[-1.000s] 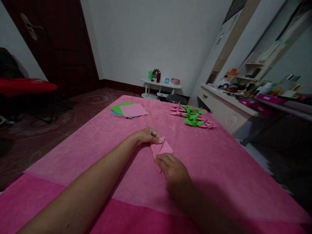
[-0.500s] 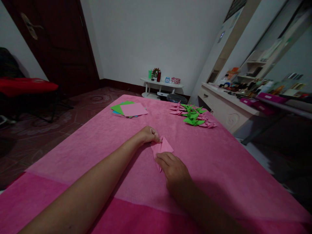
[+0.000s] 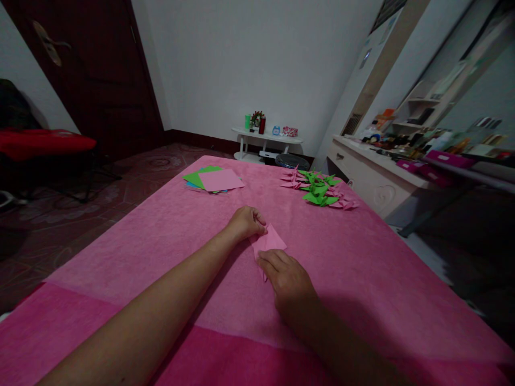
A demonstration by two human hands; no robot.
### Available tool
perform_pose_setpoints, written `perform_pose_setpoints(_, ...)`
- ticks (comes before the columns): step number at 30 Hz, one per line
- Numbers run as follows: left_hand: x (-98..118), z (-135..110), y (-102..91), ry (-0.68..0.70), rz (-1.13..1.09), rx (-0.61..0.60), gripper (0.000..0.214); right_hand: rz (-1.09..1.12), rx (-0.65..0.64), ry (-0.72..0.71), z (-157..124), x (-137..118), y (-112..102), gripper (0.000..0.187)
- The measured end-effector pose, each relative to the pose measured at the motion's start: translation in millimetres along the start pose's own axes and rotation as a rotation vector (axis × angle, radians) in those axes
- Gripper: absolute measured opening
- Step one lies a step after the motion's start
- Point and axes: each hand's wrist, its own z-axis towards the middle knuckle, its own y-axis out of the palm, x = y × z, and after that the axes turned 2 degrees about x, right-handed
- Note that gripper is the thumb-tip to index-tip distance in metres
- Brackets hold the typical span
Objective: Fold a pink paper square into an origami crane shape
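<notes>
A partly folded sheet of pink origami paper [image 3: 275, 239] lies on the pink-covered table [image 3: 338, 279] in front of me. My left hand [image 3: 247, 222] pinches its upper left part between thumb and fingers. Across the paper's lower part rests my right hand [image 3: 287, 276], fingers bent and pressed together at the edge. The hands hide much of the left and lower folds. Beyond them on the right lie several folded paper cranes [image 3: 319, 194], green and pink. A stack of square paper [image 3: 221, 180], pink on top with green below, sits at the far left.
A white dressing table [image 3: 374, 174] crowded with bottles and boxes stands along the right. Past the table's far edge is a low white stand [image 3: 267, 134] with small items. A red-seated chair [image 3: 44, 143] is at the left, near a dark door [image 3: 88, 80].
My left hand's fingers have shifted slightly at the paper's upper corner, and the index finger has lifted a little. The right hand stays almost in place on the paper.
</notes>
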Motion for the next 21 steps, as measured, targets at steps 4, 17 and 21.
perform_pose_setpoints(4, 10.9, -8.0, -1.8, 0.03, 0.166, 0.067, 0.018, -0.01, -0.001, -0.005, -0.4, 0.3, 0.7, 0.035)
perform_pose_setpoints(17, 14.8, -4.8, -4.1, 0.05, 0.319, 0.217, 0.022, -0.006, -0.044, 0.014, 0.9, 0.0, -2.1, 0.041)
perform_pose_setpoints(21, 12.9, 0.3, -20.1, 0.106, 0.176, 0.117, 0.022, 0.008, -0.07, 0.048, 1.2, -0.5, -4.6, 0.047)
